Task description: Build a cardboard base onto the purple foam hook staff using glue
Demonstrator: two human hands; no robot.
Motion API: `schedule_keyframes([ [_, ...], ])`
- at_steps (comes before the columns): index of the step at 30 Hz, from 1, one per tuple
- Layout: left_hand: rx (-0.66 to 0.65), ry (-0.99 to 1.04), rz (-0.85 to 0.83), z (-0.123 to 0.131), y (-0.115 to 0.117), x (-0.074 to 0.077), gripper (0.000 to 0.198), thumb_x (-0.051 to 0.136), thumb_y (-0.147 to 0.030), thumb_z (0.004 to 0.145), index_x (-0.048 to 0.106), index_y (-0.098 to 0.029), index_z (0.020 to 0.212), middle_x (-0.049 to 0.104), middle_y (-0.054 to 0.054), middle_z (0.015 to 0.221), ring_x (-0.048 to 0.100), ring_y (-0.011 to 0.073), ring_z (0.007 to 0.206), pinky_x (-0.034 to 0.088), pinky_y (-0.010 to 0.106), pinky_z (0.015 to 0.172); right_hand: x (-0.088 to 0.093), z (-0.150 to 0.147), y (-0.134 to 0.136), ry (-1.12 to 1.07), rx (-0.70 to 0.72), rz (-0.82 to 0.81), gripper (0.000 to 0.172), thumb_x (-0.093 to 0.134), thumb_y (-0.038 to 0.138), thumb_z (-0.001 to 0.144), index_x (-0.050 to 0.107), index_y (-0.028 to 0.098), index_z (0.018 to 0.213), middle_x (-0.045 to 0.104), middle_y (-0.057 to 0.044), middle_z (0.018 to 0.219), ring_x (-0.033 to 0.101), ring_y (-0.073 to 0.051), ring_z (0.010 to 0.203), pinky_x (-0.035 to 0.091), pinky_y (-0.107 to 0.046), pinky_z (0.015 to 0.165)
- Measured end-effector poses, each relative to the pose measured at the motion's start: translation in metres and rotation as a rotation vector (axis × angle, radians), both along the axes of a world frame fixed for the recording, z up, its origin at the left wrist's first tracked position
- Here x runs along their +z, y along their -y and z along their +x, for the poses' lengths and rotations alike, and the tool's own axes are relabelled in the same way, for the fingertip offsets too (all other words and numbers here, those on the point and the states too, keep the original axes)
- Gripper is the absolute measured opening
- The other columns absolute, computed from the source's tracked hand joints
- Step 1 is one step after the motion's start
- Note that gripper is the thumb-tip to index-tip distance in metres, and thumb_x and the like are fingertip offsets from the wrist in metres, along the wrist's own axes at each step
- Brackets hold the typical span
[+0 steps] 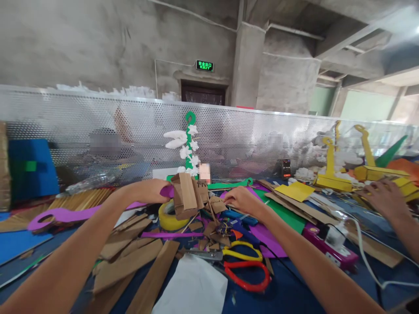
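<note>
My left hand is closed around the end of a purple strip with a loop at its far end, beside a folded cardboard piece. My right hand reaches over cardboard scraps at the middle of the table, fingers bent together; what they hold, if anything, is too small to name. A roll of yellow tape lies under the cardboard piece. Behind it stands a green hooked stem with white flower shapes.
Red and yellow-handled scissors and white paper lie in front. Cardboard strips cover the left. A purple power strip with cables is at right. Another person's hand is near yellow pieces. A perforated metal screen stands behind.
</note>
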State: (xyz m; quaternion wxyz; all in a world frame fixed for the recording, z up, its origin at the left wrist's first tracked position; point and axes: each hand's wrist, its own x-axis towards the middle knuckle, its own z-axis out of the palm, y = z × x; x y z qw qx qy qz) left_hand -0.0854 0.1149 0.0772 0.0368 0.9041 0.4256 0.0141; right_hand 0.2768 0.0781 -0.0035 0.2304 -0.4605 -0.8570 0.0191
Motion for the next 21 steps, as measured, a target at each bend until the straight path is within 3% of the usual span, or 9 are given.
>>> schedule_keyframes([
  [6, -0.008, -0.042, 0.030, 0.000, 0.001, 0.003, 0.041, 0.059, -0.052, 0.083, 0.071, -0.022, 0.108, 0.077, 0.009, 0.113, 0.072, 0.0300, 0.099, 0.052, 0.034, 0.081, -0.003, 0.004, -0.001, 0.034, -0.048, -0.006, 0.033, 0.057, 0.006, 0.084, 0.083, 0.020, 0.100, 0.082, -0.007, 0.093, 0.075, -0.020, 0.086, 0.047, -0.023, 0.073],
  [13, 0.003, -0.036, 0.020, 0.003, 0.003, 0.004, 0.045, 0.059, -0.055, 0.082, 0.070, -0.021, 0.110, 0.077, 0.010, 0.114, 0.071, 0.0307, 0.098, 0.053, 0.036, 0.082, -0.003, 0.011, -0.006, 0.007, -0.110, 0.065, 0.018, 0.069, 0.026, 0.092, 0.082, 0.020, 0.082, 0.079, -0.006, 0.082, 0.069, -0.018, 0.075, 0.041, -0.025, 0.068],
  [21, 0.002, -0.011, -0.021, 0.006, 0.009, 0.007, 0.045, 0.060, -0.057, 0.083, 0.069, -0.020, 0.108, 0.077, 0.011, 0.113, 0.072, 0.0302, 0.098, 0.053, 0.035, 0.082, -0.007, 0.001, -0.005, -0.045, -0.151, -0.013, 0.021, 0.084, 0.031, 0.078, 0.072, 0.015, 0.069, 0.073, -0.003, 0.070, 0.061, -0.015, 0.065, 0.032, -0.024, 0.058],
])
